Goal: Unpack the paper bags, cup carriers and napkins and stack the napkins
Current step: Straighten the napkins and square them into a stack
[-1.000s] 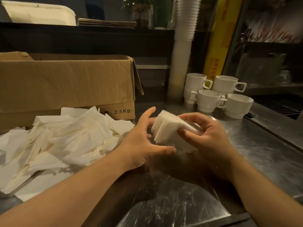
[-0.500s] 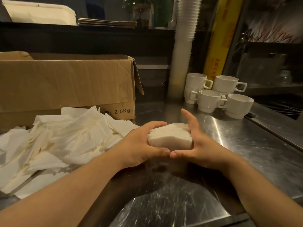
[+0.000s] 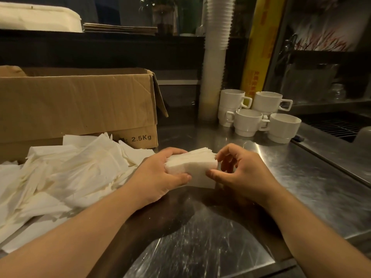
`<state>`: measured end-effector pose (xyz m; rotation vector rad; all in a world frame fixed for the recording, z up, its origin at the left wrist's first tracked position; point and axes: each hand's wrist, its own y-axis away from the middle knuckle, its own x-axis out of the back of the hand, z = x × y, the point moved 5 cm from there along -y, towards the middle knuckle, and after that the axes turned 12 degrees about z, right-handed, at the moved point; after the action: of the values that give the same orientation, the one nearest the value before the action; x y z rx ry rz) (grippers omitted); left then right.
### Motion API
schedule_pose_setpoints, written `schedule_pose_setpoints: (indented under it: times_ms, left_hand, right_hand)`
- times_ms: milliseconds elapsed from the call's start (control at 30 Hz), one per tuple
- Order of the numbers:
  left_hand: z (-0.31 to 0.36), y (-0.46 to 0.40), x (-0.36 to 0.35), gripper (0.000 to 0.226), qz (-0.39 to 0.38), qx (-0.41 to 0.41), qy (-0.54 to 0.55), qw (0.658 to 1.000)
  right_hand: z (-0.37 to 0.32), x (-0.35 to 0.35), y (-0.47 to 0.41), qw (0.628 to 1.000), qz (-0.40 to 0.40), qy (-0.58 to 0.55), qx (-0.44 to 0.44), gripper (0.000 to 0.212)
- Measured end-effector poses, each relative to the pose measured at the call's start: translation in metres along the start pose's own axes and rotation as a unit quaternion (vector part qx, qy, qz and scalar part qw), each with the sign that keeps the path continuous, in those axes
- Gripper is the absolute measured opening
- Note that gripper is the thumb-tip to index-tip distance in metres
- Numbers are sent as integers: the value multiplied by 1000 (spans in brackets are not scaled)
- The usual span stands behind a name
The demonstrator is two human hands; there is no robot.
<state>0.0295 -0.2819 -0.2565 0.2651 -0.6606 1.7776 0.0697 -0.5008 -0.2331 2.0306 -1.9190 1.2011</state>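
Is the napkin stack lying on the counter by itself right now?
No, the left hand grips the napkin stack and the right hand touches its other end.

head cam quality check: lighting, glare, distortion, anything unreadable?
Head view: dim, warm light; glare streaks on the steel counter and dark arm shadows under the left hand and right hand. Wide-angle bending tilts the paper cup stack. The napkin stack is sharp enough, but the loose napkin pile blends into one pale mass. The shelf at far right is murky.

Matt paper napkins (image 3: 191,167) — scratched glossy steel counter (image 3: 301,187)
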Motion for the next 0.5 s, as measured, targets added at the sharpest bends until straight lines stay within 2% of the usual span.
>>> schedule_pose_setpoints:
  times_ms: [333,500]
  left_hand:
    - [1,1,0,60,-5,9,15,1000]
    - [3,1,-1,57,-9,11,24,1000]
  right_hand:
    - [3,-2,0,1000,-16,-15,-21,42]
    - [5,-5,-1,997,-41,-51,-35,28]
